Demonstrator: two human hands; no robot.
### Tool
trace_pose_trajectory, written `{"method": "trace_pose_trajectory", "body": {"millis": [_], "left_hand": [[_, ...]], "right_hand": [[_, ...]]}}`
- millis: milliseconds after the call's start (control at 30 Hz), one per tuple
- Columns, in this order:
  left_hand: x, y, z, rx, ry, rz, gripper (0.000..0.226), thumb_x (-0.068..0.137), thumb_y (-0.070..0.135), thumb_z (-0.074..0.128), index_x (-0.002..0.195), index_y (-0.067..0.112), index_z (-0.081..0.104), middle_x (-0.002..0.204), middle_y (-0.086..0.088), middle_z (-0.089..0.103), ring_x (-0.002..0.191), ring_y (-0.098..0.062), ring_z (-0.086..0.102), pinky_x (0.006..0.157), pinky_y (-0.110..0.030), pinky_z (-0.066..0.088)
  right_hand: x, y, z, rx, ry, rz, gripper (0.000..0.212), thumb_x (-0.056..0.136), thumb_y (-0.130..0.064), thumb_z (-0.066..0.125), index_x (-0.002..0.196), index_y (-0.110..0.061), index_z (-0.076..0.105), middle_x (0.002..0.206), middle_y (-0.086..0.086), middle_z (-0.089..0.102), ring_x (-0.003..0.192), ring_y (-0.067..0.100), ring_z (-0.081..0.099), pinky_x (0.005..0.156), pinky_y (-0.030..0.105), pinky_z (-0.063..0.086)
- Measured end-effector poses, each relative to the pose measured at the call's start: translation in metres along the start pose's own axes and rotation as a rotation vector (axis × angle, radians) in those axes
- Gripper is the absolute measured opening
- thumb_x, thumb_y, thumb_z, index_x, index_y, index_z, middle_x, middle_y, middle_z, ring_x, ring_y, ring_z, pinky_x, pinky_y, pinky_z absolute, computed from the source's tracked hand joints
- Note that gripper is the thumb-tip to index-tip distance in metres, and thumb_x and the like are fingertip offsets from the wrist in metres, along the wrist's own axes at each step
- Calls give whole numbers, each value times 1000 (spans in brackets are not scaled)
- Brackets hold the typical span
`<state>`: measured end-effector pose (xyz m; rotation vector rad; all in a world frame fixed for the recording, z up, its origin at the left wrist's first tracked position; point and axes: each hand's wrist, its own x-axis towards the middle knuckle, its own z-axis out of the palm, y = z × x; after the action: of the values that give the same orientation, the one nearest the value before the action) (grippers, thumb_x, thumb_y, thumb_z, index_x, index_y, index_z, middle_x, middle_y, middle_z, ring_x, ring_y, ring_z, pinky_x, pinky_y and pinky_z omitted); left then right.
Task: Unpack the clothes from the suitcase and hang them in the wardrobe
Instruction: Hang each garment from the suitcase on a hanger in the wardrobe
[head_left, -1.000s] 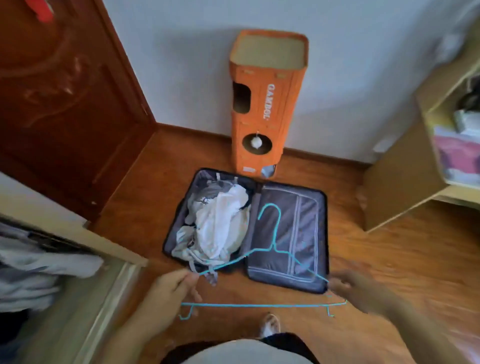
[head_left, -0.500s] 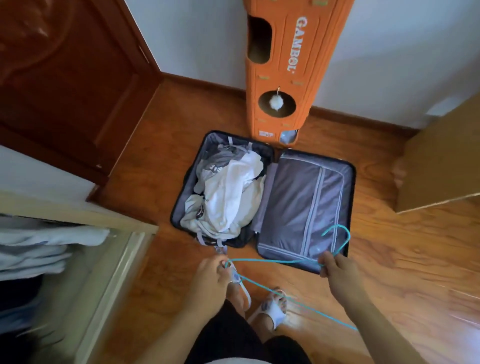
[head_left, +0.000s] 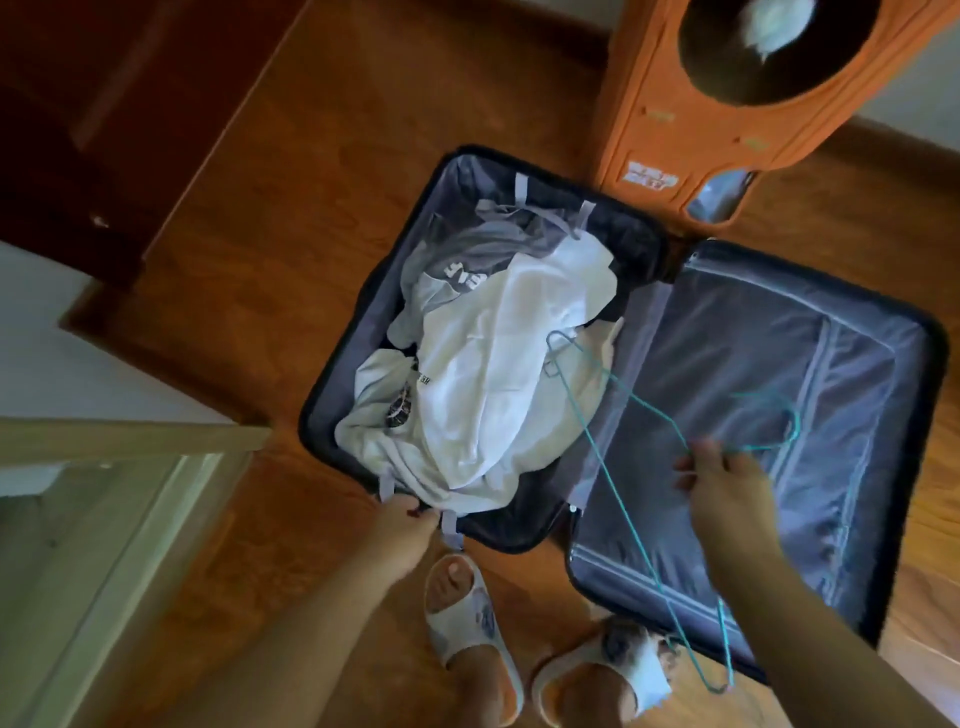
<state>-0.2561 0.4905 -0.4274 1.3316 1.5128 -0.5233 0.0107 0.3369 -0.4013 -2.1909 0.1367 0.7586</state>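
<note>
Right grip (head_left: 724, 483) pinching teal hanger (head_left: 613, 447), left grip (head_left: 400, 525) curled on clothes (head_left: 493, 374) at suitcase (head_left: 857, 415) edge

Open dark hard-shell suitcase (head_left: 878, 613) on wooden floor: left half heaped with white and grey clothes (head_left: 498, 374); thin teal wire hanger (head_left: 623, 447) slants across middle; orange cardboard tower (head_left: 675, 104) just behind; zipped right half bare.

We note a suitcase (head_left: 878, 525) with dark rim and grey-lilac lining. Clothes (head_left: 488, 395): white and cream, one grey piece with white lettering. Hanger (head_left: 631, 519) teal. Floor (head_left: 311, 218) reddish-brown wood grain. Orange tower (head_left: 670, 98). Slippers (head_left: 457, 618) pale grey-white.
</note>
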Motion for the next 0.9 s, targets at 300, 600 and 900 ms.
{"method": "trace_pose_trajectory", "body": {"millis": [300, 600, 900], "left_hand": [[182, 47, 30, -399, 242, 26, 67, 100, 27, 62, 158, 25, 27, 153, 0, 43, 136, -28, 47, 107, -38, 40], [61, 82, 35, -187, 221, 291, 31, 97, 11, 61, 70, -1, 53, 71, -3, 49, 60, -12, 46, 59, -29, 32], [-136, 180, -53, -1139, -235, 85, 10, 101, 3, 56, 102, 1, 66, 106, -17, 76, 98, -29, 75, 93, -49, 57]], "right_hand": [[92, 38, 62, 91, 23, -43, 20, 104, -21, 46, 96, -18, 65, 71, 0, 64, 46, 3, 56, 62, 28, 48], [39, -25, 31, -50, -105, -122, 23, 105, -23, 48, 116, -35, 65, 72, -1, 55, 50, 1, 47, 51, 21, 43], [-99, -131, -50, -284, -341, -132, 41, 82, -19, 80, 118, -24, 63, 77, 2, 46, 59, 7, 46, 48, 13, 36]]}}
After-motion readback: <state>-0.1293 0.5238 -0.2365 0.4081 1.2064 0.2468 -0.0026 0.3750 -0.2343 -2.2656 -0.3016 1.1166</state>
